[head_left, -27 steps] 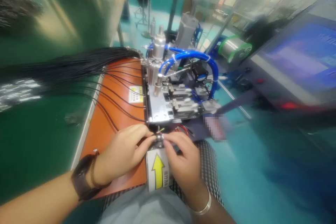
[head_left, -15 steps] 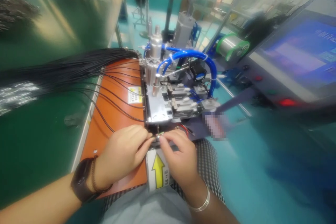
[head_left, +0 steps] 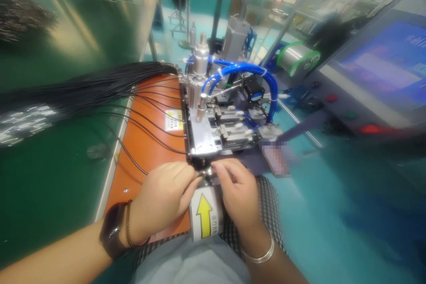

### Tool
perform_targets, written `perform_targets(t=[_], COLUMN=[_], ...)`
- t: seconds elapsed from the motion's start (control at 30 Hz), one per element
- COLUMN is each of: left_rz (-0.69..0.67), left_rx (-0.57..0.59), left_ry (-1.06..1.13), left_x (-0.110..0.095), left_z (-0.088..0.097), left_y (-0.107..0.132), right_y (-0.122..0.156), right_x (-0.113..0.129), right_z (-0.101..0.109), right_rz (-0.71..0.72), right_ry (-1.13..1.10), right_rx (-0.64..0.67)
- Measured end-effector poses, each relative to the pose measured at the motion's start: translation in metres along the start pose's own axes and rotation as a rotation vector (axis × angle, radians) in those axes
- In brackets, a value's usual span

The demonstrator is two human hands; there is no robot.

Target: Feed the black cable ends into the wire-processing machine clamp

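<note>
My left hand (head_left: 168, 193), wearing a dark wristband, is closed in a pinch at the front of the machine (head_left: 204, 135). A black cable (head_left: 133, 159) runs across the orange board into that hand. Just to the right, my right hand (head_left: 239, 191) has its thumb and forefinger together beside a small shiny metal part (head_left: 208, 171). Whatever may sit between those fingertips is too small to make out. Below both hands lies a white label with a yellow arrow (head_left: 204, 215).
More black cables (head_left: 100, 82) lie in a thick bundle over the orange board (head_left: 153, 97) and hang past its left edge. Blue air hoses (head_left: 244, 67) arch above the machine. To the right stand a green-rimmed wire spool (head_left: 296, 60) and a screen (head_left: 382, 60).
My right fingertips have moved slightly right, away from the left ones. A small greenish piece seen between the hands before no longer shows. The whole view has shifted a little.
</note>
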State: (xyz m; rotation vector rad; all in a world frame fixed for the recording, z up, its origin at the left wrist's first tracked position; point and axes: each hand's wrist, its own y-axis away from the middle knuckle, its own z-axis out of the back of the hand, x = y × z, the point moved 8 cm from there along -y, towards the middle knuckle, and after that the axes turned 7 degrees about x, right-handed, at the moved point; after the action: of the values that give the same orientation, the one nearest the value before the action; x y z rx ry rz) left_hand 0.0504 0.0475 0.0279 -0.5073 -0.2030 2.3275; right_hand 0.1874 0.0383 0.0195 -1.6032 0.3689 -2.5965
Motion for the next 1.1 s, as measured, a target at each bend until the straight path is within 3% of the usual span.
perform_targets(t=[0.13,0.37,0.53,0.67,0.83,0.93,1.1], left_rz=[0.029,0.057,0.092,0.112,0.099,0.039,-0.062], left_rx=[0.013,0.038,0.215,0.269,0.367,0.419,0.328], left_ry=[-0.011,0.029,0.186,0.247,0.026,-0.090,-0.176], left_x=[0.003,0.003,0.004,0.008,0.011,0.006,-0.003], left_z=[-0.001,-0.002,-0.008,-0.013,-0.023,-0.027,-0.023], left_y=[0.002,0.003,-0.003,-0.002,-0.001,0.000,0.002], right_y=[0.002,0.001,-0.005,-0.005,0.008,0.011,0.010], right_x=[0.001,0.003,-0.013,-0.031,-0.059,-0.065,-0.068], right_z=[-0.008,-0.013,-0.003,-0.006,-0.017,-0.020,-0.024], right_rz=[-0.004,0.005,-0.009,-0.084,-0.334,-0.376,-0.404], right_ry=[-0.007,-0.076,-0.075,-0.124,-0.132,-0.205,-0.303], right_rx=[0.090,0.110,0.077,0.120,0.253,0.327,0.375])
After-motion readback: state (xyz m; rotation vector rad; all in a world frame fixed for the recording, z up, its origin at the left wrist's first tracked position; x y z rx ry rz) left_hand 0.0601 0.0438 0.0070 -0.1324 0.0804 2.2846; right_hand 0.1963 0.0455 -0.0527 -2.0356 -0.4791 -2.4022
